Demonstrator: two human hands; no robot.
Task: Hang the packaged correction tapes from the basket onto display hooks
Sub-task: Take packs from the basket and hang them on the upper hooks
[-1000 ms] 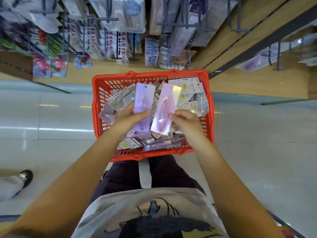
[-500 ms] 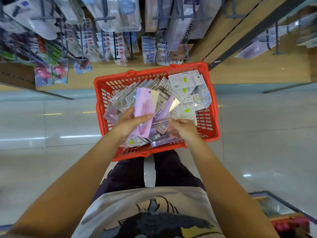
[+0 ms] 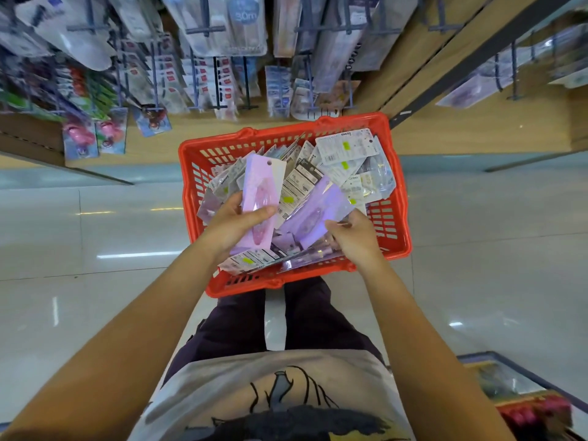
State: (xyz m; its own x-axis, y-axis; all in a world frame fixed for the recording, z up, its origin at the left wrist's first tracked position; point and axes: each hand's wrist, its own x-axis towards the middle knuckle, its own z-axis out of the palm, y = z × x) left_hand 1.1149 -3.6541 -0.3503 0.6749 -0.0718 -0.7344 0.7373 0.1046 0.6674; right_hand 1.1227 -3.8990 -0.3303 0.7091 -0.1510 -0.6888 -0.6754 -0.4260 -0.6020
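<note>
Printed T-shirt (image 3: 276, 396) and dark trousers (image 3: 235, 326): nearest the camera, the person standing over a glossy tiled floor (image 3: 79, 249).

Left hand (image 3: 232, 224): fingers and thumb curled round a lilac correction-tape pack (image 3: 261, 202), held upright above the basket, hang-hole at its top; unchanged from a second ago.

Right hand (image 3: 356, 237): pinches a second purple pack (image 3: 318, 211) by its lower corner. A second ago this pack stood upright beside the first; it now lies tilted down toward the heap, so it looks set aside or being re-gripped rather than readied for hanging.

Red plastic basket (image 3: 397, 198): on the floor just ahead of the feet, heaped with loose packaged correction tapes (image 3: 346, 160). Most stock remains unhung.

Display hooks (image 3: 219, 81): beyond the basket, on the wood-backed shelving, already carrying assorted stationery packs (image 3: 219, 23). Neither held pack is near a hook.
</note>
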